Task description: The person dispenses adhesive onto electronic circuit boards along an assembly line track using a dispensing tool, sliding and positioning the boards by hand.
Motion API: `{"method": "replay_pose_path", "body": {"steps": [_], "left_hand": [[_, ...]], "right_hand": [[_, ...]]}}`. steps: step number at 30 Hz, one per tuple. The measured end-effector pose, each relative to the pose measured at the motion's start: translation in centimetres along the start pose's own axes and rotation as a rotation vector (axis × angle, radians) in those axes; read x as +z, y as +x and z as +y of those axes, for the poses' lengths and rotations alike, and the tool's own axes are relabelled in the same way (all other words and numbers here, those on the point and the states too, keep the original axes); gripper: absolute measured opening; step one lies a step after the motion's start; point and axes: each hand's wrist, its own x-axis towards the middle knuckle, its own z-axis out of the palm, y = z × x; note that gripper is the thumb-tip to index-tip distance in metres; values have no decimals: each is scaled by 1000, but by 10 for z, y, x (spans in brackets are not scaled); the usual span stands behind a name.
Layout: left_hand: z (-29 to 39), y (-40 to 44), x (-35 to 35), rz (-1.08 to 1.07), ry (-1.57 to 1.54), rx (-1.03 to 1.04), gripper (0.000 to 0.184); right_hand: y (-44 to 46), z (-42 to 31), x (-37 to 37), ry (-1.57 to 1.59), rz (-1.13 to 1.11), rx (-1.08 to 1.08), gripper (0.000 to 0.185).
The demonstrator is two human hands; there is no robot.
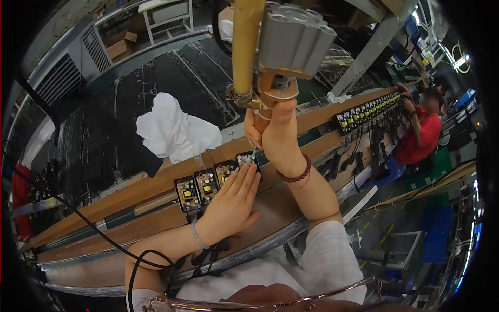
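Observation:
My right hand (275,125) is wrapped round the copper-coloured lower part of a hanging tool (266,106), below a grey metal block (296,39) and a yellow tube. The tool's thin tip points down at the rightmost black-cased circuit board (246,157). My left hand (228,205) lies with its fingers stretched out over that board's near side. To its left stand more boards in black cases, one (187,193) at the row's left end and another (208,185) beside it. Black cables run from the cases toward me.
A white cloth (174,130) lies on the black surface behind the brown rail (119,200). At the right, a long row of boards (369,111) stands on the bench, with a person in a red shirt (427,132) beside it. A black cable (93,226) loops at the lower left.

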Motion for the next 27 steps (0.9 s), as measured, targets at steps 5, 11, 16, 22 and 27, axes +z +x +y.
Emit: {"method": "replay_pose_path", "body": {"steps": [5, 11, 16, 22, 27], "left_hand": [[0, 2, -2, 3, -27, -1, 72], [3, 5, -2, -17, 52, -1, 70], [2, 7, -8, 7, -26, 2, 66], [-8, 1, -26, 194, -31, -134, 45], [-27, 7, -42, 189, -185, -207, 48]], "right_hand": [[-2, 7, -2, -5, 8, -28, 55], [4, 9, 8, -192, 113, -263, 60], [6, 12, 2, -64, 39, -112, 57], [-4, -6, -3, 4, -60, -64, 45], [-25, -11, 11, -68, -98, 139, 100]]}}
